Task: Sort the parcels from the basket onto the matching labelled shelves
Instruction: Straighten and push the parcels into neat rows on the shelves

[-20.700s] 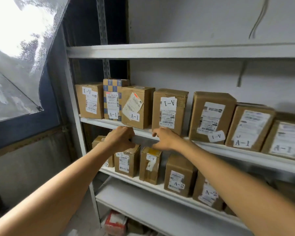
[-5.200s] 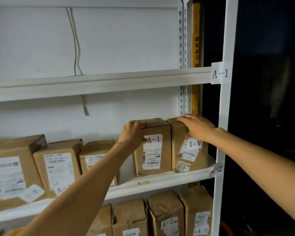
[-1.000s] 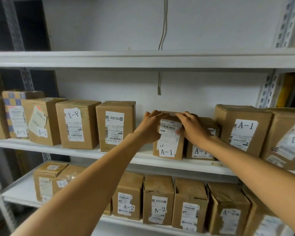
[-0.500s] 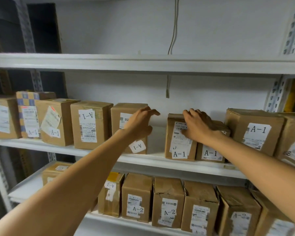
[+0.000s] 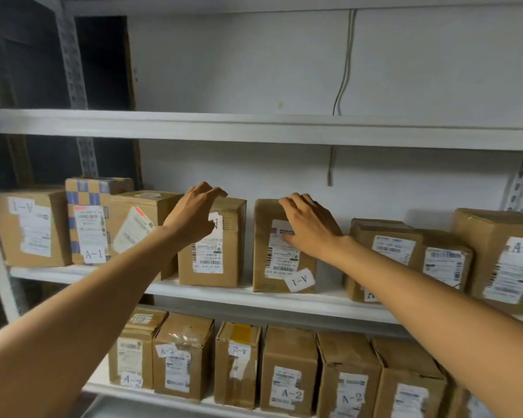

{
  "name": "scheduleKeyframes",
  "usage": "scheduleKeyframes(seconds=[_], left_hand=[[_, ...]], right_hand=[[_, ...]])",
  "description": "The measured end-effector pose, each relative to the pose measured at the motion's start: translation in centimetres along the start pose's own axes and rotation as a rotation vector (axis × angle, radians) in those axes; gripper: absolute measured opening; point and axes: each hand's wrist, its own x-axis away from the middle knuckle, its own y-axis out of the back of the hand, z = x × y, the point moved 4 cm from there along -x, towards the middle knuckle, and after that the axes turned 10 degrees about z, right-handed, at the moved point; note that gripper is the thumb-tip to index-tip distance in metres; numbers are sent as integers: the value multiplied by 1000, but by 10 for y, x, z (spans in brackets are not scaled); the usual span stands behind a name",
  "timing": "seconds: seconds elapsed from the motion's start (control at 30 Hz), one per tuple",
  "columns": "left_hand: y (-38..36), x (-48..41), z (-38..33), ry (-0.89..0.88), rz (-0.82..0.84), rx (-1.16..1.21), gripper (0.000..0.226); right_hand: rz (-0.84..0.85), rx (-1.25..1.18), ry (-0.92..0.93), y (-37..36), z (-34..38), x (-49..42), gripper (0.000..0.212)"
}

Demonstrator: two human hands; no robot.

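White wall (image 5: pixel 254 70) backs a steel rack, with a thin cable (image 5: pixel 346 55) hanging down it. Below the top shelf (image 5: pixel 254 128), the mid shelf (image 5: pixel 284 298) carries a row of brown A-1 parcels (image 5: pixel 27 230), each standing upright with its label facing me; several tags read upside down.

Both my bare arms reach up to two neighbours in the middle of that row. The left grip (image 5: pixel 194 218) is at the upper front corner of the left parcel (image 5: pixel 224 263). Its fingers are apart and only loosely bent, reaching over the top edge, and I cannot tell whether the palm presses the cardboard. The right grip (image 5: pixel 310 227) lies on the right parcel (image 5: pixel 261 251), palm against the shipping label and fingers spread, their tips draped over the top front edge rather than clamped round anything. Its A-1 tag sits upside down at the lower front.

The two parcels stand just beside each other, a narrow gap between them, and a wider gap separates the right one from the next box along. On the low shelf (image 5: pixel 169 395) stands a packed row of A-2 parcels (image 5: pixel 287 375).
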Motion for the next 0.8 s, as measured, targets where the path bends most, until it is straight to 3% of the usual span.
scheduleKeyframes(seconds=[0.2, 0.33, 0.5, 0.8], left_hand=[[-21, -8, 37, 31, 146, -89, 80], [-30, -11, 43, 5, 60, -99, 72], [-31, -18, 47, -73, 40, 59, 65], [-35, -23, 31, -41, 14, 126, 57]], right_hand=[[173, 27, -85, -8, 12, -32, 94], [325, -51, -132, -24, 12, -36, 112], [190, 24, -194, -31, 21, -42, 109], [178, 27, -253, -32, 18, -33, 108]])
